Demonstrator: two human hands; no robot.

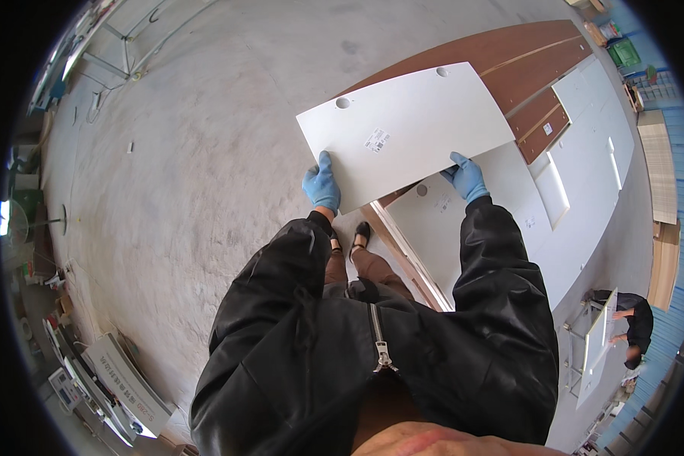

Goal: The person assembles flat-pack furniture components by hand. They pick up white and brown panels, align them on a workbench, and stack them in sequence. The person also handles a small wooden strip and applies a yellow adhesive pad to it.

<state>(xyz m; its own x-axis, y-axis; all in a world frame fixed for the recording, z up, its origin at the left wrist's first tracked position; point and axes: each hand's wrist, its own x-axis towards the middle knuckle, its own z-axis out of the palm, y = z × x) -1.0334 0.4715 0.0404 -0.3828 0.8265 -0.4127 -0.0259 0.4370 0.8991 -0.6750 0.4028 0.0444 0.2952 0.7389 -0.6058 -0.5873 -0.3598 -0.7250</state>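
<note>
A white rectangular panel is held up in front of me, with two round holes near its far edge and a small printed label on its face. My left hand, in a blue glove, grips the panel's near left side, thumb on top. In a matching glove, my right hand is closed on its near edge toward the right, thumb on the upper face; the fingers beneath are partly hidden. Under and beyond it lies another white panel, with a round hole and labels.
Brown panels and more white panels lie stacked to the right. Grey concrete floor spreads leftward. A machine stands at lower left, a metal-framed table at upper left. At far right, another person handles a white panel.
</note>
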